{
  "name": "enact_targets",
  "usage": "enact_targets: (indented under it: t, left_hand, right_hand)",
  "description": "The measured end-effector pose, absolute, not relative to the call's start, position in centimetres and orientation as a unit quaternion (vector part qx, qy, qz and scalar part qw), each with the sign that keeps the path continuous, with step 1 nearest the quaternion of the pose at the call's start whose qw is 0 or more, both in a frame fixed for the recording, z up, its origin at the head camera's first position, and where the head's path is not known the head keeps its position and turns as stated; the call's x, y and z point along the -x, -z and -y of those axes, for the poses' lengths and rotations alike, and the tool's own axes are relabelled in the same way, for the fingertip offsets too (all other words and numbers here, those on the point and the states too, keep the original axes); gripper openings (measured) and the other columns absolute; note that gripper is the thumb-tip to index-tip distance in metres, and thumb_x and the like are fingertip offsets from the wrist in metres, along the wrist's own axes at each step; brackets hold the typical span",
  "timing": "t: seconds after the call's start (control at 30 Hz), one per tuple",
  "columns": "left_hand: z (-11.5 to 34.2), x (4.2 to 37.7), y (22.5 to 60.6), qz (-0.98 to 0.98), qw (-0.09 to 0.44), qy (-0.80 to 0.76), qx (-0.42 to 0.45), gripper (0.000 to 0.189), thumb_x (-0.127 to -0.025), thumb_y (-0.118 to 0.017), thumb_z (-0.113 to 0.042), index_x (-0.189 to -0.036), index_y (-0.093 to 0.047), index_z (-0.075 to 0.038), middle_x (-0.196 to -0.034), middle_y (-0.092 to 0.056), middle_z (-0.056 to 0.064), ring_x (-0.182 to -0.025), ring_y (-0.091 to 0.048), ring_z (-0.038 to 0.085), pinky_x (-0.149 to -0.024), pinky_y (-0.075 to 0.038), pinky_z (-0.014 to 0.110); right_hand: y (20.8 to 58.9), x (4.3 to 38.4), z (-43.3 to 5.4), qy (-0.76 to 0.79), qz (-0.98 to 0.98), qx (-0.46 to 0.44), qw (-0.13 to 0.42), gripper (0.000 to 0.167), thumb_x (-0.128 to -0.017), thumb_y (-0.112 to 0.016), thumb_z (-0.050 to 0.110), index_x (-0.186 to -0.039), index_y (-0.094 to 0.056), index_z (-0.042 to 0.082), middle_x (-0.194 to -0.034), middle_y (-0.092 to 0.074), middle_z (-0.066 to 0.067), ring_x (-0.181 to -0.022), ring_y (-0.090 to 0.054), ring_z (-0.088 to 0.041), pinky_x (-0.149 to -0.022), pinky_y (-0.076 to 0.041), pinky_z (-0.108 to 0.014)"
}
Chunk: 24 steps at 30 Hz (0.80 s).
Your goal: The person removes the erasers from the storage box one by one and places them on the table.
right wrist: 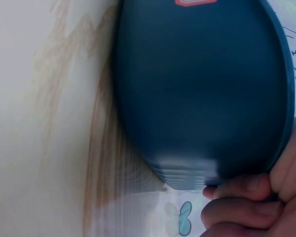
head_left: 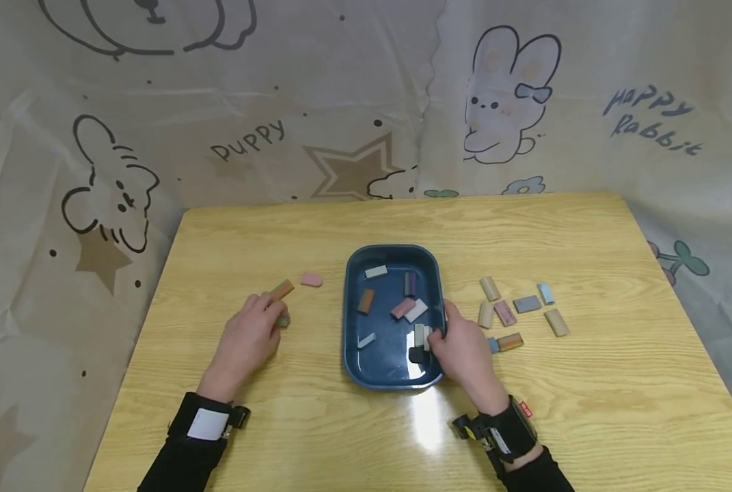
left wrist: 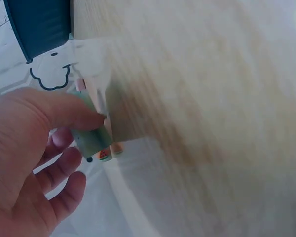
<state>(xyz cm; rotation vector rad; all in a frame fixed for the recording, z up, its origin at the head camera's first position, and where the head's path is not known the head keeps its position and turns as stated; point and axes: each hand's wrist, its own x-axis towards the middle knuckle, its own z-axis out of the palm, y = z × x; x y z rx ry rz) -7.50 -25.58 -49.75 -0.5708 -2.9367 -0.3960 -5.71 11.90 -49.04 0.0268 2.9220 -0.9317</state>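
Observation:
My left hand [head_left: 247, 339] is left of the blue tray [head_left: 393, 385], pinching a small green block [left wrist: 91, 140] between thumb and fingers close over the table. In the head view only an end of that block [head_left: 284, 320] shows past the fingers. Just beyond the hand lie an orange-brown block [head_left: 282, 290] and a pink piece [head_left: 311, 279]. My right hand [head_left: 467, 350] grips the tray's right rim, thumb over the inside and fingers curled against the outer wall. Inside the tray lie several small blocks, among them a brown one [head_left: 366, 301] and a pink one [head_left: 402, 308].
Right of the tray, several loose blocks lie on the wooden table [head_left: 353, 444], including a grey one [head_left: 527, 304], a light blue one [head_left: 546, 293] and an orange-brown one [head_left: 510, 342] beside the right hand. A printed cloth [head_left: 353, 82] hangs behind the table's far edge.

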Motion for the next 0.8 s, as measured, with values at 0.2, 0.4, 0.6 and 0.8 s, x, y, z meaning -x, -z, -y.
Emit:
enact_targets:
  t: [0.2,0.4,0.6,0.8]
  left_hand:
    - [26.0,7.3,48.4,0.971,-0.002,0.163,0.172,0.028,-0.079,-0.083,-0.009,-0.105,-0.071,-0.008,-0.101,-0.062,0.005,-0.098,-0.062,0.027,-0.078,-0.053,0.047]
    - [24.0,7.9,46.3,0.967,-0.004,0.157,0.199,0.026,-0.082,-0.082,-0.013,-0.106,-0.071,-0.008,-0.11,-0.065,0.01,-0.092,-0.064,0.025,-0.071,-0.053,0.042]
    - [18.3,8.3,43.8,0.947,0.015,0.152,0.283,0.021,-0.086,-0.078,-0.02,-0.104,-0.071,-0.01,-0.101,-0.065,0.002,-0.088,-0.062,0.017,-0.073,-0.052,0.035]
    - [13.0,8.0,43.5,0.928,-0.032,0.077,0.363,0.023,-0.088,-0.076,-0.025,-0.107,-0.071,-0.015,-0.101,-0.065,-0.001,-0.089,-0.06,0.016,-0.076,-0.052,0.034]
  right_hand:
    - [49.0,5.8,-11.8,0.305,-0.951,-0.013,0.047,0.063,-0.082,-0.061,0.012,-0.141,-0.047,-0.003,-0.088,-0.067,-0.024,-0.064,-0.06,-0.03,-0.053,-0.047,-0.044]
    - [48.9,5.9,-12.0,0.304,-0.952,-0.013,0.046,0.062,-0.082,-0.062,0.012,-0.141,-0.047,-0.004,-0.09,-0.067,-0.024,-0.063,-0.06,-0.029,-0.053,-0.047,-0.044]
    - [48.9,5.8,-12.0,0.304,-0.951,-0.011,0.046,0.063,-0.082,-0.062,0.012,-0.141,-0.047,-0.004,-0.083,-0.066,-0.021,-0.061,-0.058,-0.027,-0.053,-0.047,-0.043]
    - [49.0,5.8,-12.0,0.311,-0.949,-0.015,0.049,0.063,-0.082,-0.061,0.012,-0.141,-0.047,-0.003,-0.084,-0.066,-0.021,-0.061,-0.059,-0.027,-0.052,-0.046,-0.043]
